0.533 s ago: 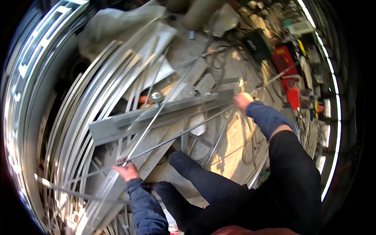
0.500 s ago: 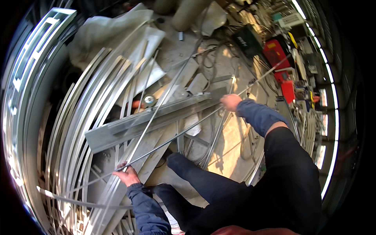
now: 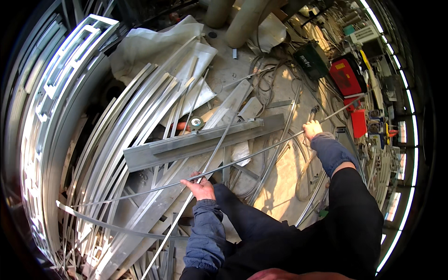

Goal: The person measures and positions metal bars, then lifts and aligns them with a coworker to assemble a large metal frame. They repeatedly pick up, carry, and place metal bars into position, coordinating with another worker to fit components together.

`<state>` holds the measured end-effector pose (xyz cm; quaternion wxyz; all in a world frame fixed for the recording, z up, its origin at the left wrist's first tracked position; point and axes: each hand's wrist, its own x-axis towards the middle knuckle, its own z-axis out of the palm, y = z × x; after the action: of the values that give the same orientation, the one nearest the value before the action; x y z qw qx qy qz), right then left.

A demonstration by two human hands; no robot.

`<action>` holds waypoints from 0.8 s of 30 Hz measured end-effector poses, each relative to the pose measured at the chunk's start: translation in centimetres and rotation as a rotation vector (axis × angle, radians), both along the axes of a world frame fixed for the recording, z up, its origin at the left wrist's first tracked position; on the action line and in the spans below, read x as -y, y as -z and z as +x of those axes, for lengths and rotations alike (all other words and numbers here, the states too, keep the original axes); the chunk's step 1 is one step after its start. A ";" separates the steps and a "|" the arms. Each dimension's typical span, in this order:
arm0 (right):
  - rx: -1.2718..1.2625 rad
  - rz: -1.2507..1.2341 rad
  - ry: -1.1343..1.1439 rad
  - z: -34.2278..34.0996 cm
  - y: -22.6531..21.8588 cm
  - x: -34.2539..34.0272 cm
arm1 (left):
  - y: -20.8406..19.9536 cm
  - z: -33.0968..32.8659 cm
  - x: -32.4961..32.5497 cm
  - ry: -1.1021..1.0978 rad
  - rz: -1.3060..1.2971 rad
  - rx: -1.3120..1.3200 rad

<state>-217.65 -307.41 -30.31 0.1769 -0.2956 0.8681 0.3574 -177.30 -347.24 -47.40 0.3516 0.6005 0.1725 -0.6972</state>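
Note:
My right hand [image 3: 312, 129] is closed around a long thin metal bar [image 3: 259, 152], which runs slantwise across the view from lower left to upper right. Farther left along the same bar is my left hand [image 3: 200, 189], thumb and fingers closed on it. A second narrow metal strip [image 3: 173, 224] crosses the bar right at my left hand; whether that hand also grips it I cannot tell. Just beyond the bar lies a wide grey metal channel [image 3: 140, 160]. An angle grinder [image 3: 196, 123] with a round disc rests past the channel.
Many long metal strips [image 3: 126, 121] lie bundled at left, beside a stack of shiny frames [image 3: 70, 60]. White sheeting [image 3: 154, 46] is behind them. Cables [image 3: 266, 86] coil on the floor near a dark green case [image 3: 311, 60] and a red machine [image 3: 345, 74].
My left hand has come inward along the bar, toward my right hand. My right hand has moved a little to the right with the bar. The whole view has shifted slightly.

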 end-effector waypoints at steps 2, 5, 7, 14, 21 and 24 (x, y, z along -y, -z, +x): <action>-0.016 -0.117 -0.057 -0.3 -0.2 -1.3 | -3.4 0.5 0.4 -0.024 -0.006 0.066; 0.101 -0.340 -0.139 2.7 -2.7 0.6 | -5.4 3.9 1.8 -0.111 -0.087 -0.016; 0.142 -0.355 -0.108 4.0 -3.7 -2.0 | -6.0 4.5 2.4 -0.115 -0.154 -0.112; -0.175 0.092 0.047 -8.2 -7.0 -11.8 | -10.5 -1.2 1.1 -0.175 -0.086 -0.185; -0.313 -0.081 0.057 -14.8 -17.4 -19.8 | -16.9 -2.0 2.1 -0.085 -0.198 -0.222; -0.225 -0.125 0.051 -15.3 -16.4 -17.1 | -19.1 2.0 3.3 -0.073 -0.238 -0.237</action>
<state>-232.91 -290.30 -13.92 0.0688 -0.2419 0.9103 0.3289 -175.32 -350.52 -28.29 0.4227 0.4613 0.1507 -0.7654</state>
